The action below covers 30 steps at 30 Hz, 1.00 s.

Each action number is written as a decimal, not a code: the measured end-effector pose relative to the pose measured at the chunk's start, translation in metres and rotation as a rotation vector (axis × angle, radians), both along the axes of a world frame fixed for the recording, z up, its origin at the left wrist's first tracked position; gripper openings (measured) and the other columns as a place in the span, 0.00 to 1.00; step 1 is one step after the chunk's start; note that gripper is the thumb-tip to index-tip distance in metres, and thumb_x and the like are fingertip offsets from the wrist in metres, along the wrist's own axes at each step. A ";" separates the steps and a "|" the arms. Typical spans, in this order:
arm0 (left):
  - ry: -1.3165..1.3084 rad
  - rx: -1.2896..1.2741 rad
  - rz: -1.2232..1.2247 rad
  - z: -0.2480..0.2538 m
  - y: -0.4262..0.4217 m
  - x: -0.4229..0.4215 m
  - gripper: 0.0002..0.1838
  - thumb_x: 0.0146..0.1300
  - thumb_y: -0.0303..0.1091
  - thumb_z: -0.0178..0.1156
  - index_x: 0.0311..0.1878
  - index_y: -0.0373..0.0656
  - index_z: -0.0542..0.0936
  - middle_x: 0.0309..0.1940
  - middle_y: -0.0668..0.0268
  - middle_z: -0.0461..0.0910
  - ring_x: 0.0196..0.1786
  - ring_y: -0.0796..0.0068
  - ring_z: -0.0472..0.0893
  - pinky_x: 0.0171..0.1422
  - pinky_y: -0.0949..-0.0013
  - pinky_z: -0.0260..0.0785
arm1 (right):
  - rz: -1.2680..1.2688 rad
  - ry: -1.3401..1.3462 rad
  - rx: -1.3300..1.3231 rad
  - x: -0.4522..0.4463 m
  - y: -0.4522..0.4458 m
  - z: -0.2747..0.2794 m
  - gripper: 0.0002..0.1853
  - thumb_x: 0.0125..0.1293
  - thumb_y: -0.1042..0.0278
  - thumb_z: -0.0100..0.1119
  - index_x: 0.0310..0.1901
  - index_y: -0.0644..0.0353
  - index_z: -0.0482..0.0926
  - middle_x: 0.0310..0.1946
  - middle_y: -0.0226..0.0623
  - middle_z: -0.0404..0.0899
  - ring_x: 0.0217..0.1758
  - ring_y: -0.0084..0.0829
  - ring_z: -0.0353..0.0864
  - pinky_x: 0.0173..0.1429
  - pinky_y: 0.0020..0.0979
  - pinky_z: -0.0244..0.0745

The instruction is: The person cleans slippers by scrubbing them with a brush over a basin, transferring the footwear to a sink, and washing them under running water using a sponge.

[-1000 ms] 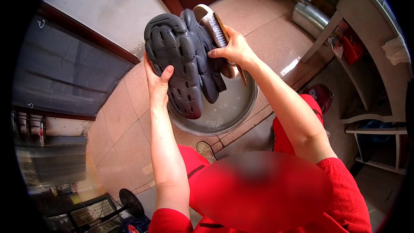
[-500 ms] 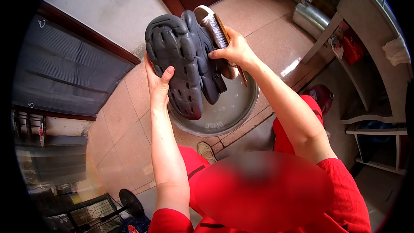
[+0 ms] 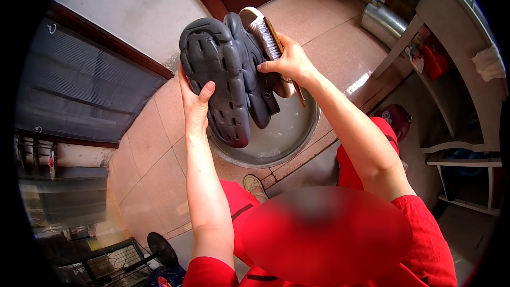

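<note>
Dark grey clogs (image 3: 212, 69) are held up over a round metal basin (image 3: 260, 162) of cloudy water. My left hand (image 3: 196, 98) is closed round the lower left side of the sole that faces me, its thumb on the sole. My right hand (image 3: 289, 64) grips a wooden brush (image 3: 269, 37) with pale bristles, its thumb reaching onto the clogs. A light-coloured shoe (image 3: 249, 16) shows partly behind the clogs and the brush; how it is held is hidden.
A metal cylinder with a blue tap (image 3: 383, 23) lies at the upper right, beside a pale shelf unit (image 3: 433, 74). A dark red round object (image 3: 396, 119) is near my right knee. A dark curtain (image 3: 90, 79) hangs at left; a round black base (image 3: 162, 248) is lower left.
</note>
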<state>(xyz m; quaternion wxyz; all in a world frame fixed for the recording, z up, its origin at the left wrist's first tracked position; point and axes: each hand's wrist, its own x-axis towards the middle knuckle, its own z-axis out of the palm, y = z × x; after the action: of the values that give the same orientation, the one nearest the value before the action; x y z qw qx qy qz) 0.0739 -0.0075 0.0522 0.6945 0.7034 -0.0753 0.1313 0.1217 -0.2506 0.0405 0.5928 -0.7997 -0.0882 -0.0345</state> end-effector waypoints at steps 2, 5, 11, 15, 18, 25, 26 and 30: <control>0.005 -0.026 -0.012 0.001 -0.001 0.000 0.63 0.37 0.59 0.78 0.73 0.44 0.53 0.68 0.57 0.58 0.72 0.60 0.59 0.76 0.60 0.51 | -0.004 -0.017 0.014 0.001 0.000 -0.002 0.48 0.34 0.59 0.75 0.63 0.63 0.68 0.49 0.49 0.79 0.54 0.41 0.79 0.64 0.35 0.70; 0.001 -0.033 -0.009 0.000 -0.001 0.000 0.63 0.37 0.58 0.78 0.73 0.43 0.53 0.68 0.57 0.59 0.71 0.60 0.60 0.75 0.60 0.52 | -0.013 -0.008 0.006 0.001 0.001 -0.002 0.48 0.34 0.59 0.75 0.63 0.63 0.68 0.49 0.49 0.79 0.54 0.41 0.78 0.64 0.35 0.70; 0.003 -0.021 -0.003 0.000 -0.001 0.000 0.63 0.37 0.57 0.79 0.73 0.43 0.53 0.68 0.57 0.58 0.72 0.61 0.59 0.76 0.61 0.51 | -0.004 -0.010 0.016 0.002 0.000 -0.003 0.48 0.35 0.60 0.75 0.63 0.63 0.68 0.50 0.49 0.79 0.55 0.41 0.78 0.64 0.35 0.69; 0.005 -0.018 0.000 -0.001 0.000 0.000 0.64 0.37 0.57 0.79 0.73 0.42 0.53 0.69 0.57 0.58 0.72 0.61 0.58 0.76 0.61 0.50 | -0.001 -0.010 0.016 0.000 0.000 0.000 0.48 0.35 0.60 0.75 0.63 0.63 0.68 0.50 0.49 0.79 0.54 0.41 0.78 0.64 0.35 0.69; 0.012 -0.016 -0.002 -0.001 0.001 0.000 0.64 0.37 0.58 0.78 0.73 0.42 0.53 0.69 0.56 0.58 0.72 0.61 0.58 0.76 0.60 0.50 | -0.010 0.002 0.002 -0.001 0.000 0.002 0.48 0.35 0.60 0.75 0.63 0.63 0.68 0.50 0.49 0.79 0.55 0.41 0.78 0.64 0.35 0.69; -0.007 0.002 -0.007 -0.002 0.002 0.002 0.64 0.37 0.59 0.78 0.73 0.43 0.53 0.69 0.56 0.57 0.72 0.60 0.58 0.76 0.60 0.50 | -0.007 0.018 0.000 -0.001 -0.001 0.002 0.49 0.34 0.59 0.75 0.63 0.63 0.68 0.50 0.49 0.78 0.55 0.41 0.78 0.64 0.35 0.69; -0.008 0.007 -0.004 -0.002 0.002 0.002 0.64 0.37 0.59 0.78 0.73 0.43 0.53 0.69 0.56 0.57 0.72 0.60 0.58 0.76 0.60 0.50 | -0.006 0.017 0.000 0.000 -0.001 0.001 0.49 0.34 0.59 0.75 0.64 0.63 0.68 0.50 0.49 0.78 0.55 0.41 0.78 0.64 0.35 0.69; -0.002 0.000 -0.006 -0.001 0.001 0.001 0.64 0.37 0.59 0.78 0.73 0.43 0.53 0.69 0.56 0.57 0.72 0.60 0.58 0.76 0.60 0.51 | -0.006 0.010 -0.002 0.000 -0.001 0.000 0.49 0.34 0.60 0.75 0.64 0.64 0.68 0.50 0.49 0.78 0.55 0.41 0.78 0.65 0.35 0.69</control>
<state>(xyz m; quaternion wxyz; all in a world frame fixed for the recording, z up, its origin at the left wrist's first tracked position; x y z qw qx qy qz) 0.0751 -0.0068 0.0513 0.6946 0.7032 -0.0783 0.1299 0.1221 -0.2513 0.0409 0.5923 -0.8008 -0.0830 -0.0321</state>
